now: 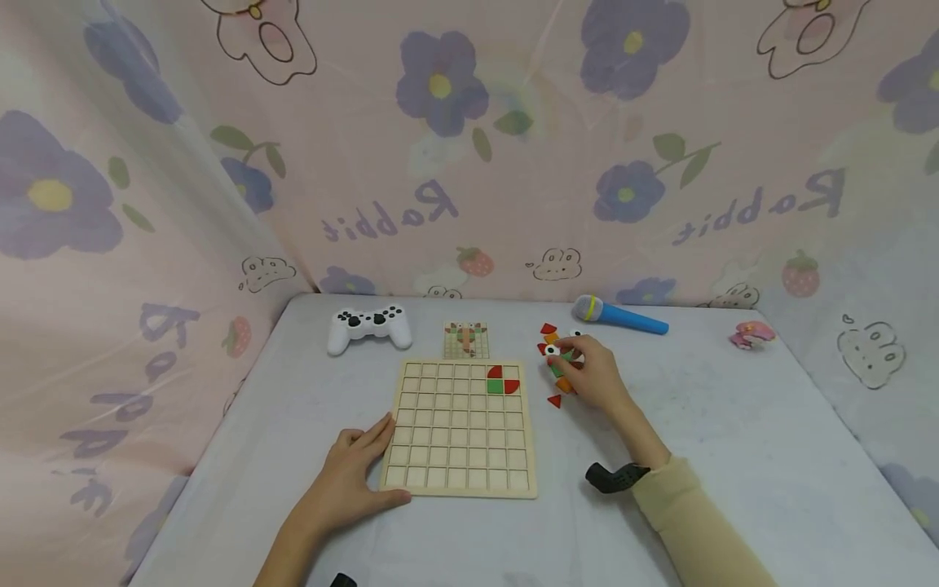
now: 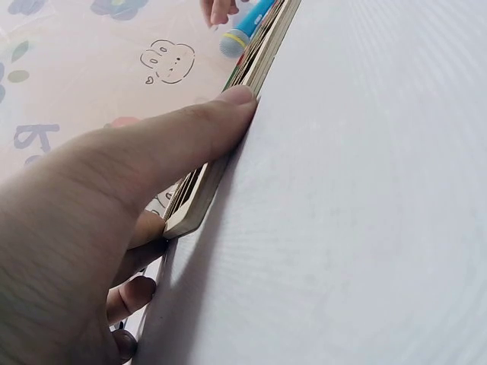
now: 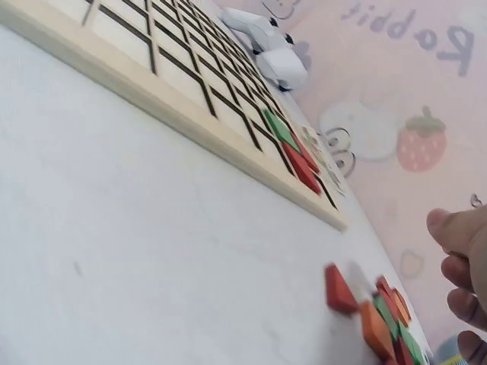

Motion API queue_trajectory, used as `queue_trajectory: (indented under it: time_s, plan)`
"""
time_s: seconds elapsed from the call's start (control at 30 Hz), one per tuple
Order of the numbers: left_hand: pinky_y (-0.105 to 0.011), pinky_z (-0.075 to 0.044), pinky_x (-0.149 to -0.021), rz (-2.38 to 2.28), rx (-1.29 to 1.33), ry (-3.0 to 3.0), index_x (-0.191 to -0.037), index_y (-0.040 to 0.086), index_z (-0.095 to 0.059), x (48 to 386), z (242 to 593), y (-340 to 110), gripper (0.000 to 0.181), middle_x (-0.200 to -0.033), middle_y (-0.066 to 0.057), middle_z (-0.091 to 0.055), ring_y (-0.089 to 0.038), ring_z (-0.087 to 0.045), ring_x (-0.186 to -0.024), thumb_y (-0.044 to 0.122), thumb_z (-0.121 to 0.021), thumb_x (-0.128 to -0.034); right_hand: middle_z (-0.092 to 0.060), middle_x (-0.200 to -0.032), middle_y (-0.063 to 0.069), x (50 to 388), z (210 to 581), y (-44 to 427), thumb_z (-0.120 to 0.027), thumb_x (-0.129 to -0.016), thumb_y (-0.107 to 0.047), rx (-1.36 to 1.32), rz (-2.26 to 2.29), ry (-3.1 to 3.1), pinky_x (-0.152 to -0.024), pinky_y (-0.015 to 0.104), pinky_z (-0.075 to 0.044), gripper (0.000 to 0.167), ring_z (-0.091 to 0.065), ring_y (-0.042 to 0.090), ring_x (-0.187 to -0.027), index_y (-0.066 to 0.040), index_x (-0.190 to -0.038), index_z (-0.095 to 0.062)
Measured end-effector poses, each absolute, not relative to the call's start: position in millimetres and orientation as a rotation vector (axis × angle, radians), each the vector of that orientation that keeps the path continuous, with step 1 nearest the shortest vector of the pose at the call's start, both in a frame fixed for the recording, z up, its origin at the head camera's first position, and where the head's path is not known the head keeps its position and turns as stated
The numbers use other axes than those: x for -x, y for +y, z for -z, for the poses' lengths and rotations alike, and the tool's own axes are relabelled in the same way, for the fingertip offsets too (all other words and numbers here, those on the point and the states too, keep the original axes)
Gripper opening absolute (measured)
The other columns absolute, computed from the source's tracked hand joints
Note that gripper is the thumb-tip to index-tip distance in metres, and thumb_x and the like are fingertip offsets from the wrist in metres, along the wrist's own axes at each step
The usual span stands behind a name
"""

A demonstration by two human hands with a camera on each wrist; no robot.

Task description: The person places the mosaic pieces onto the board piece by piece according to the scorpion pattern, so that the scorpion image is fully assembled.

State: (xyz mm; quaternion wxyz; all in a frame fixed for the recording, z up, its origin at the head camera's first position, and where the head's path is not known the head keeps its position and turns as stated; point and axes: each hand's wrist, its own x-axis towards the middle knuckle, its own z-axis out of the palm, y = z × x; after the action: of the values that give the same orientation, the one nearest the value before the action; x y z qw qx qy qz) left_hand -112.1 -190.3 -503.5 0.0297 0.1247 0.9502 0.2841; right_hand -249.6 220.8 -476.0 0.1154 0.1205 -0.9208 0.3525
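A square wooden grid board (image 1: 456, 496) lies on the table. Two red quarter-round tiles (image 1: 512, 387) and a green square tile (image 1: 495, 386) sit near its upper right corner. My left hand (image 1: 350, 481) rests at the board's lower left corner, thumb along the front edge and fingers against the left side. In the left wrist view the thumb touches the board's edge (image 2: 199, 207). Right of the board, my right hand (image 1: 596, 377) pinches a white eye tile (image 1: 553, 350) with a black dot. Below it lie loose red, orange and green tiles (image 3: 376, 331), partly hidden in the head view.
A small pattern card (image 1: 465, 340) lies behind the board. To its left is a white game controller (image 1: 369, 328). A blue toy microphone (image 1: 622, 315) lies at the back right, and a pink object (image 1: 751, 334) farther right. Printed cloth (image 1: 513, 163) hangs behind the table.
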Motion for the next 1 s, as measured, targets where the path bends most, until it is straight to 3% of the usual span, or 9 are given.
queue_trajectory:
  time_s: [0.17, 0.47, 0.67, 1.0]
  plan:
    - [-0.054, -0.043, -0.106, -0.867, -0.382, 2.931, -0.162, 0.014, -0.045, 111.9, 503.2, -190.2, 0.111, -0.172, 0.004, -0.036, -0.024, -0.042, -0.132, 0.064, -0.089, -0.0731, -0.071, -0.108, 0.015, 250.6, 480.6, 198.8, -0.079, -0.097, -0.02, -0.397, -1.027, -2.686, -0.079, 0.042, -0.054, 0.032, -0.063, 0.028, -0.091, -0.001, -0.123, -0.075]
    - [-0.054, -0.042, -0.107, -0.866, -0.385, 2.932, -0.162, 0.014, -0.045, 110.7, 503.2, -190.1, 0.11, -0.172, 0.005, -0.035, -0.024, -0.042, -0.133, 0.061, -0.09, -0.0738, -0.073, -0.111, 0.011, 254.3, 495.0, 163.7, -0.079, -0.097, -0.022, -0.444, -1.115, -2.738, -0.086, 0.042, -0.053, 0.03, -0.062, 0.027, -0.099, -0.004, -0.122, -0.076]
    - [-0.054, -0.042, -0.107, -0.869, -0.38, 2.927, -0.162, 0.014, -0.045, 110.5, 502.7, -190.2, 0.11, -0.172, 0.005, -0.036, -0.025, -0.042, -0.133, 0.061, -0.091, -0.0733, -0.071, -0.107, 0.01, 252.3, 497.9, 140.8, -0.081, -0.096, -0.023, -0.468, -1.131, -2.753, -0.078, 0.035, -0.051, 0.031, -0.06, 0.023, -0.092, -0.003, -0.119, -0.078]
    - [-0.055, -0.043, -0.105, -0.887, -0.398, 2.946, -0.16, 0.011, -0.048, 109.5, 500.8, -189.7, 0.109, -0.17, 0.001, -0.04, -0.026, -0.043, -0.131, 0.058, -0.093, -0.0717, -0.07, -0.104, 0.011, 257.7, 506.7, 118.2, -0.082, -0.095, -0.024, -0.529, -1.095, -2.727, -0.085, 0.043, -0.053, 0.03, -0.062, 0.025, -0.094, -0.003, -0.116, -0.078]
